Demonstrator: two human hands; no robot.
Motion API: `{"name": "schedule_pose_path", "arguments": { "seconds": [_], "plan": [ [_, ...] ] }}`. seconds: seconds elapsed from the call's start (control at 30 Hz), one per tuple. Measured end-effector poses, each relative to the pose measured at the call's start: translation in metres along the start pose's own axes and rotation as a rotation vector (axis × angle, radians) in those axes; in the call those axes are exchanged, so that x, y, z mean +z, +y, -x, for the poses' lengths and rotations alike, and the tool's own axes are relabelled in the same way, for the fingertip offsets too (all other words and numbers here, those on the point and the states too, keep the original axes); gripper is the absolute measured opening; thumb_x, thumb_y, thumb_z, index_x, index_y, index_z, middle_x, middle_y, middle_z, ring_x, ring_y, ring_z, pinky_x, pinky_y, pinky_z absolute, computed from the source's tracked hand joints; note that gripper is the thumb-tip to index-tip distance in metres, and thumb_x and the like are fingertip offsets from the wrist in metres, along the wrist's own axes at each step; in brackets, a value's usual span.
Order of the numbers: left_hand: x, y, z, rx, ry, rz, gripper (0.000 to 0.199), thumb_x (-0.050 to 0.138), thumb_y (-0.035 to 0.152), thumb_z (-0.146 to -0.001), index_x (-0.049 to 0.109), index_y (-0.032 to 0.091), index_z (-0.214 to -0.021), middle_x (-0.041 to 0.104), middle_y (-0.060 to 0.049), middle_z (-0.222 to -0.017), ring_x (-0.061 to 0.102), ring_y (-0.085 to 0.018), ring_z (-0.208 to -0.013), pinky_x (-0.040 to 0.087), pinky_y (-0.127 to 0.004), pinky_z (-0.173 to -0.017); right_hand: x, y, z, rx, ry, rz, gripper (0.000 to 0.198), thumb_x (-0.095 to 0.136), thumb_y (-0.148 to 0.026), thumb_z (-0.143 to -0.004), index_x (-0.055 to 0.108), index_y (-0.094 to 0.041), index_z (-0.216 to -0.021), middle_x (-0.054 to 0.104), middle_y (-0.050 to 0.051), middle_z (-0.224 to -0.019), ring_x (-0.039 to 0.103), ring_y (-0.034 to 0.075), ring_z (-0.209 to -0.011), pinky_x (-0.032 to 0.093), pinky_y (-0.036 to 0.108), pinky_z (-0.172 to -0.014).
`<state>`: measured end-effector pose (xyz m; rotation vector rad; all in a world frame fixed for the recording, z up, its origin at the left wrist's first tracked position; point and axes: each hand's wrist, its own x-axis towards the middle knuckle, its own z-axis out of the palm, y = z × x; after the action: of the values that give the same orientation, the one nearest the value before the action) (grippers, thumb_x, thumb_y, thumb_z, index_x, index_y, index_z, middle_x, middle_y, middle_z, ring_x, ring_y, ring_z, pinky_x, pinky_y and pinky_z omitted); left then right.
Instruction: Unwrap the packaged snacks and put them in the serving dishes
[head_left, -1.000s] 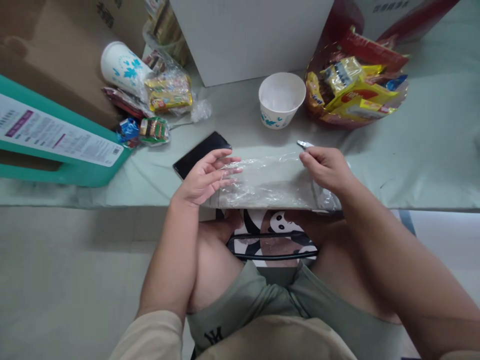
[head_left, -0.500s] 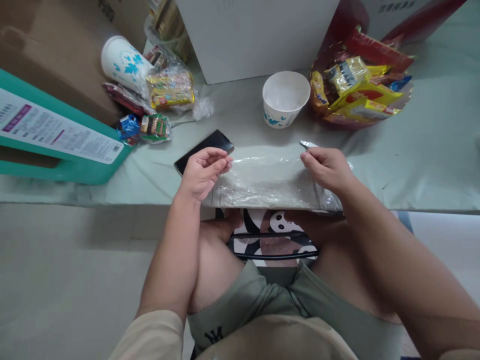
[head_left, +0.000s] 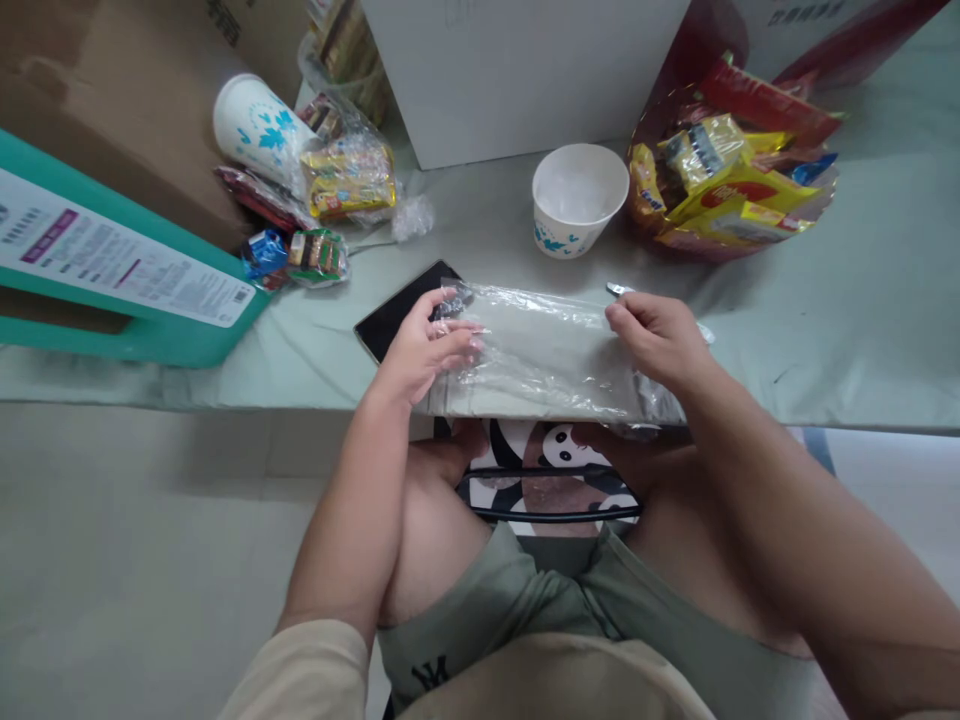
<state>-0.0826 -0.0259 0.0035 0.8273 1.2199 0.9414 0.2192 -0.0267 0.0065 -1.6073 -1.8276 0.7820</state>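
Note:
A clear plastic bag [head_left: 544, 345] stretches flat between my hands along the table's front edge. My left hand [head_left: 427, 345] is at its left end, fingers spread and touching the film near the upper corner. My right hand [head_left: 660, 335] is closed, with thumb and forefinger pinching the bag's upper right edge. A thin silvery metal tip [head_left: 619, 289] shows just beyond the right fingers; whether that hand grips it too is hidden. Partly behind my left hand lies a black phone [head_left: 397, 305].
A white paper cup [head_left: 577, 200] stands behind the bag, beside a bowl of packaged snacks [head_left: 739, 190]. At left are a tipped paper cup [head_left: 259, 125], snack packs [head_left: 349, 180] and a green box [head_left: 165, 300]. A large white box [head_left: 525, 80] stands at the back.
My left hand has gone from a fingertip pinch to spread fingers on the film. The bag's upper left edge has risen and its film lies flatter. My right hand keeps its pinch.

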Motion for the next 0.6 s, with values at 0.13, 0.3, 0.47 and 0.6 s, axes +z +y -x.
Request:
{"name": "schedule_pose_path", "arguments": {
  "seconds": [0.13,0.3,0.47,0.6],
  "plan": [
    [0.007,0.0,-0.001,0.103,0.087,-0.164,0.051,0.074,0.013,-0.069,0.055,0.021,-0.117,0.072,0.001,-0.078,0.064,-0.009,-0.056,0.043,-0.017,-0.046,-0.001,0.004,0.006,-0.033,-0.014,0.223,0.021,0.058,-0.037,-0.084,0.055,-0.023,-0.069,0.056,0.003,-0.066,0.052,0.019,-0.064,0.038,0.034,-0.063],
    [0.013,0.002,0.0,0.147,-0.08,-0.224,0.049,0.072,0.013,-0.069,0.057,0.02,-0.115,0.073,0.0,-0.079,0.062,-0.009,-0.054,0.037,-0.016,-0.04,0.001,-0.002,0.011,-0.266,0.097,0.204,0.023,0.061,-0.031,-0.085,0.068,-0.025,-0.106,0.07,0.012,-0.113,0.066,0.031,-0.109,0.051,0.049,-0.094],
    [0.022,0.006,0.003,0.168,-0.35,-0.226,0.049,0.077,0.02,-0.071,0.061,0.021,-0.118,0.074,0.0,-0.078,0.064,-0.01,-0.054,0.037,-0.017,-0.041,0.018,-0.017,-0.002,-0.299,-0.293,-0.134,0.069,0.074,-0.049,-0.078,0.055,-0.02,-0.138,0.066,0.017,-0.136,0.065,0.033,-0.12,0.053,0.049,-0.101],
    [0.024,0.011,0.001,0.236,-0.449,-0.127,0.046,0.084,0.026,-0.07,0.062,0.022,-0.11,0.073,0.002,-0.07,0.066,-0.012,-0.056,0.048,-0.02,-0.051,0.026,-0.024,-0.012,-0.186,-0.502,-0.206,0.041,0.071,-0.037,-0.078,0.065,-0.019,-0.113,0.074,0.006,-0.091,0.068,0.022,-0.083,0.053,0.037,-0.079]
  ]
}}
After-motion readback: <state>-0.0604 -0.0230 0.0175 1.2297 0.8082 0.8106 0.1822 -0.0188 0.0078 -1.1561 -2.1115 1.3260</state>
